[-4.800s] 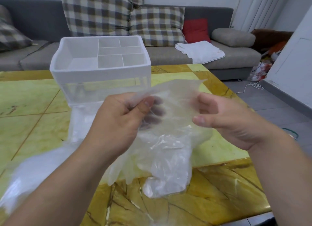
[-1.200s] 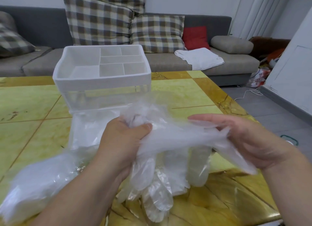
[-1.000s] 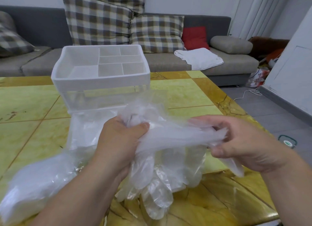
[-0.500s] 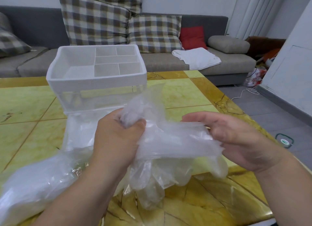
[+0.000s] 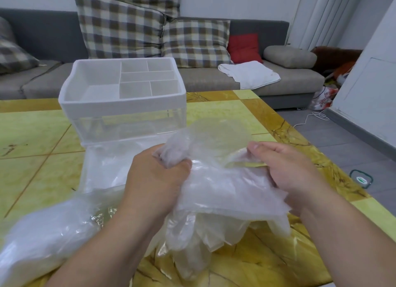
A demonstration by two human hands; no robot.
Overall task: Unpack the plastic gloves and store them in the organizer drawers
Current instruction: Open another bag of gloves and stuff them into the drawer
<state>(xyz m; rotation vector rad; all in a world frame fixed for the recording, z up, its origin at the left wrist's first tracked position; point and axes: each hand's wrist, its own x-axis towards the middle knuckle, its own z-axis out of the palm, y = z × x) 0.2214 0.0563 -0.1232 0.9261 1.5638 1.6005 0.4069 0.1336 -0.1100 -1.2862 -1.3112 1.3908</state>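
Observation:
A bunch of thin clear plastic gloves point(image 5: 216, 192) hangs between my hands above the yellow table point(image 5: 32, 179), their fingers dangling down. My left hand point(image 5: 156, 179) grips the crumpled cuff end in a fist. My right hand point(image 5: 285, 171) pinches the other end with curled fingers. Behind them stands the white organizer point(image 5: 122, 102) with a divided top tray and a clear lower body; one clear drawer point(image 5: 102, 171) is pulled out toward me. A clear plastic bag point(image 5: 42, 237) with more gloves lies at the lower left under my left forearm.
A grey sofa point(image 5: 214, 78) with checked cushions, a red cushion and a white cloth runs behind the table. The table's right edge drops to a grey floor with a white cable point(image 5: 315, 117) and a small green-rimmed object point(image 5: 362, 178).
My right hand has curled onto the glove bunch, where half a second ago its fingers were straighter. Earlier I held the gloves spread; now they are gathered. The view has shifted slightly.

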